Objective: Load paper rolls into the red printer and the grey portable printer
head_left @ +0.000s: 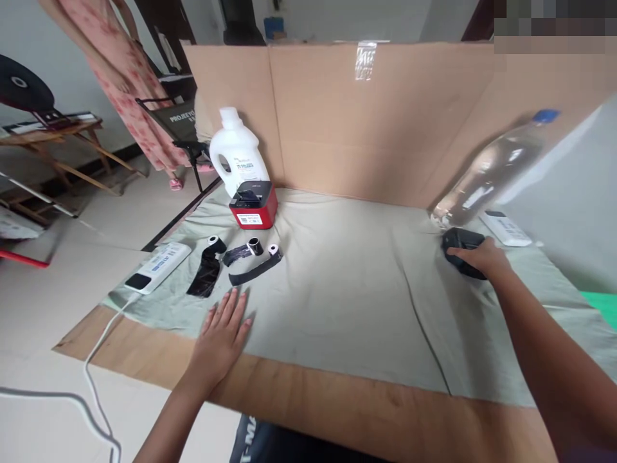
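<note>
Bare right forearm [530,328] nearest us, over brown wooden bench [337,402]; our right hand [484,258] has fingers clamped on black boxy device [460,236], near clear blue-capped plastic bottle [499,168]. Left hand [224,331] flat on grey-green cloth [337,289], fingers slightly apart. Pushing device back might topple bottle.

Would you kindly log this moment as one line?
Left hand: flat on cloth, near black rolls | Right hand: gripping black box | Behind box: tilted clear bottle
</note>
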`<state>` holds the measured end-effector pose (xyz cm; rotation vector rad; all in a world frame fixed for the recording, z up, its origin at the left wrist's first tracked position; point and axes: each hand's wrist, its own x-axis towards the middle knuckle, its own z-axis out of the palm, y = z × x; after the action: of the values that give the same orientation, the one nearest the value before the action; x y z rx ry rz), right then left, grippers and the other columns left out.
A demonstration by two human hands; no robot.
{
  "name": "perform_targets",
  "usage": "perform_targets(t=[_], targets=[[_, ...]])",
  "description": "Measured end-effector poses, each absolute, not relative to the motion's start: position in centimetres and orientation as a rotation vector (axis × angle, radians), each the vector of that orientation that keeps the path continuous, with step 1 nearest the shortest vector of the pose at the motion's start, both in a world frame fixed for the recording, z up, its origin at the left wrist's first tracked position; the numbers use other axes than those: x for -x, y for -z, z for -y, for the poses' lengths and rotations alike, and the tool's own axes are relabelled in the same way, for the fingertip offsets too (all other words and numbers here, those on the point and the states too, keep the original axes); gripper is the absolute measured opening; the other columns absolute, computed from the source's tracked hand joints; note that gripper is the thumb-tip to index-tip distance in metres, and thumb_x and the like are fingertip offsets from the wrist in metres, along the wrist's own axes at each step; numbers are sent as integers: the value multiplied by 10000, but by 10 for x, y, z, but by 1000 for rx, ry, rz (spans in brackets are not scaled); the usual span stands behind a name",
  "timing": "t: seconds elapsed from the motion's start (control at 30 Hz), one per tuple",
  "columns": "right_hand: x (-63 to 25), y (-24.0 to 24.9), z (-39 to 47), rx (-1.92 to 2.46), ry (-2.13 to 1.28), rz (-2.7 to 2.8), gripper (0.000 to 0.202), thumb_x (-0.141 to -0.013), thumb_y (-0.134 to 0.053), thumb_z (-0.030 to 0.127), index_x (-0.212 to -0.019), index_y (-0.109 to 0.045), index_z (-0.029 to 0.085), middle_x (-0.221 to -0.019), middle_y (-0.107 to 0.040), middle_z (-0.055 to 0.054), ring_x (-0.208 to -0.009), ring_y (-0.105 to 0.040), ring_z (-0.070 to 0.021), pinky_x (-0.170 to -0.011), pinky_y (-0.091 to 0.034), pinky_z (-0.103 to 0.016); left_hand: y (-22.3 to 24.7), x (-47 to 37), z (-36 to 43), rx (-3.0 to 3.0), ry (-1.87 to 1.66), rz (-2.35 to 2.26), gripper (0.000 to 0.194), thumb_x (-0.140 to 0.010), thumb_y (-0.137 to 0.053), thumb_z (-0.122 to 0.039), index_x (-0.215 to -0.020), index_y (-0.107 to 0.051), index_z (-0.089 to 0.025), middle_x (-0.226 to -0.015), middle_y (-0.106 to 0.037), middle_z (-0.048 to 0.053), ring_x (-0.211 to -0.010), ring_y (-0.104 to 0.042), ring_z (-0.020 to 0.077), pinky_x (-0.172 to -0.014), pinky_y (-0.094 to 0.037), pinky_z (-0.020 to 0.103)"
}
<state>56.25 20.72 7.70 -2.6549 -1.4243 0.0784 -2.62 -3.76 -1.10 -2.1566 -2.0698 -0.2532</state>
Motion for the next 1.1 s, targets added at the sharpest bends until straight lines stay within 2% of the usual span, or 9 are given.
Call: perform_targets(t=[0.13,0.2,0.43,0.6,0.77,1.0,1.1], targets=[[-503,-87,-165,2582,-199,1471,1034,-756,-618,718,-1499,-259,95,-1292,-489,-312,-1162,-561,-387,-806,-409,-389,11,24,40,2167,257,2068,589,-1020,-251,-446,-1540,-312,-176,-1610,-256,94,-1478,-278,272,-1183,-282,516],[-467,-91,-146,2523,-211,1556,1150,-711,-686,690,-1552,-127,140,-1320,-480,-283,-1152,-568,-396,-829,-430,-395,12,25,41,2166,263,2069,594,-1019,-241,-453,-1536,-323,-171,-1610,-257,94,-1477,-281,277,-1182,-280,520],[-346,-91,-105,2301,-312,1786,1116,-722,-676,607,-1572,-87,189,-1226,-541,-205,-1009,-635,-364,-827,-477,-410,15,29,43,2179,326,2073,628,-1006,-225,-492,-1533,-331,-168,-1603,-275,112,-1472,-291,288,-1176,-278,521],[-292,-82,-96,2279,-332,1768,1103,-738,-641,628,-1579,-66,206,-1198,-522,-196,-972,-630,-356,-792,-502,-419,16,31,46,2194,315,2086,665,-1000,-206,-533,-1540,-311,-160,-1617,-231,116,-1478,-272,299,-1166,-287,531],[-265,-79,-98,2297,-422,1790,1147,-733,-634,648,-1581,10,220,-1209,-486,-212,-928,-620,-347,-718,-520,-411,15,31,47,2187,312,2126,671,-995,-222,-545,-1540,-312,-163,-1618,-230,113,-1482,-264,290,-1170,-284,531],[-245,-78,-102,2362,-476,1744,1201,-742,-643,669,-1578,80,200,-1275,-449,-247,-980,-609,-364,-723,-531,-419,13,28,46,2181,342,2151,662,-994,-232,-543,-1534,-327,-173,-1616,-238,105,-1480,-271,289,-1179,-270,524],[-257,-82,-100,2313,-520,1778,1201,-754,-583,752,-1573,110,212,-1328,-440,-252,-978,-623,-370,-754,-528,-441,16,30,46,2182,345,2140,658,-997,-228,-539,-1531,-331,-169,-1614,-245,109,-1482,-266,288,-1184,-262,526]])
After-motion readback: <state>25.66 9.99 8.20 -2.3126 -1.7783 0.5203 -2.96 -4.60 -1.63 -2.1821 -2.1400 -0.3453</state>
